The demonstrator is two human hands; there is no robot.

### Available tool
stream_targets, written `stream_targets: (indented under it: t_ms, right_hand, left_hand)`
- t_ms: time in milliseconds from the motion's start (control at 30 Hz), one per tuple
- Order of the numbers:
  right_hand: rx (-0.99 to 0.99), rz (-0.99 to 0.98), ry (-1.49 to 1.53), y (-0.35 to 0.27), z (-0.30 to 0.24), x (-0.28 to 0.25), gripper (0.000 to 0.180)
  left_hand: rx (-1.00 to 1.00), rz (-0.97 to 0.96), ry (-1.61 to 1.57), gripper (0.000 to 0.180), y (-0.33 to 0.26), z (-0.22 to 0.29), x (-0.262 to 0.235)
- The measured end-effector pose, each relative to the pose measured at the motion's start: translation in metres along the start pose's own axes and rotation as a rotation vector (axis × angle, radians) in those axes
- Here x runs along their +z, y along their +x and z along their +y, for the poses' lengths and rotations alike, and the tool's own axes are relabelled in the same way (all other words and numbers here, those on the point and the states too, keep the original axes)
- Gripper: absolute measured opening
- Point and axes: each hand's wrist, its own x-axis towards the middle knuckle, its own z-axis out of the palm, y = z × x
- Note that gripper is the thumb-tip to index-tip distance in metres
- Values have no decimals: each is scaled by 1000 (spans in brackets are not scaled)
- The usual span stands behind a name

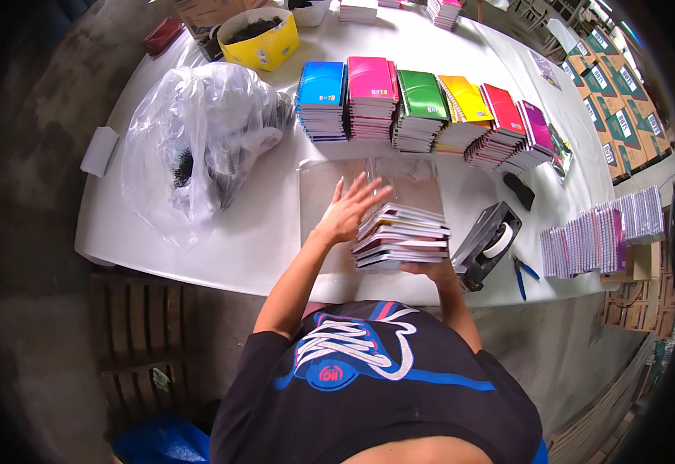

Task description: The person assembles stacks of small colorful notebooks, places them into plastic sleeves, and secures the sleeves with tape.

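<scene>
A short stack of spiral notebooks (404, 236) lies on a clear plastic sheet (318, 197) on the white table (260, 232), close to the near edge. My left hand (349, 209) rests flat with spread fingers against the stack's left side. My right hand (422, 269) is under the stack's near edge, mostly hidden by it. Behind the sheet stand several taller piles of notebooks: blue (322, 97), pink (370, 93), green (421, 108), yellow (461, 112), red (500, 127) and purple (532, 135).
A black tape dispenser (488, 243) sits right of the stack, with blue-handled pliers (521, 274) beside it. A big clear plastic bag (190, 143) lies at the left, a yellow tub (260, 39) at the back. Small notebooks in a row (600, 236) stand at the right edge.
</scene>
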Motion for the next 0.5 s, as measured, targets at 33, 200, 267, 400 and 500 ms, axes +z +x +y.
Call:
stream_targets:
  t_ms: [33,200,267,400,500]
  right_hand:
    - [-35,-81,-43,2,0,-1,65]
    - [-88,-127,-47,24,14,19,93]
    - [-74,-124,-125,25,17,24,108]
    - [-165,36,-124,23,25,40,128]
    - [-76,111,144,26,25,53,119]
  left_hand:
    - [-78,150,-514,79,-5,-4,-4]
    - [101,347,-1605,116,-57,18,-11]
    - [-136,436,-1376,136,-68,42,-7]
    - [-170,587,-1240,133,-59,51,19]
    - [-199,708,-1261,128,-49,60,27]
